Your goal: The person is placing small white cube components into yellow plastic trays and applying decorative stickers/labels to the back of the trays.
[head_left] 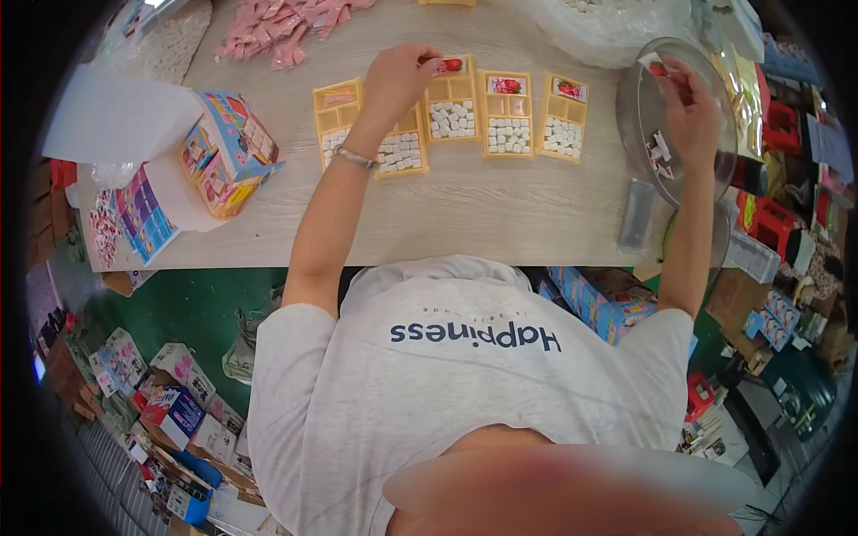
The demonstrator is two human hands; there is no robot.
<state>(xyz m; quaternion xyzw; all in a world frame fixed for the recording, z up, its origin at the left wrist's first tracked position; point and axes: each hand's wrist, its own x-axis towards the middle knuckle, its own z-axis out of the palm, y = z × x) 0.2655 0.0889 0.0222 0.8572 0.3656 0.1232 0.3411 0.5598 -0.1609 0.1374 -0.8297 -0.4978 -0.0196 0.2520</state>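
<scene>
Several pale yellow compartment trays (509, 154) stand in a row on the table, their larger compartments filled with small white pieces (452, 120). My left hand (399, 82) reaches over the second tray from the left. Its fingertips pinch the left end of a small strawberry-printed packet (453, 65) in the top compartment of the middle tray. Similar packets lie atop the two trays to the right. My right hand (693, 109) is over a round clear container (636, 134) at the right, pinching another strawberry-printed packet (656, 66). More small packets (660, 154) lie inside the container.
Pink packets (284, 27) are heaped at the back left. An open, colourful printed box (231, 152) stands on the left. White pieces fill a clear plastic bag (599, 31) at the back right. A small clear rectangular box (636, 216) lies near the front edge. Cartons crowd the floor.
</scene>
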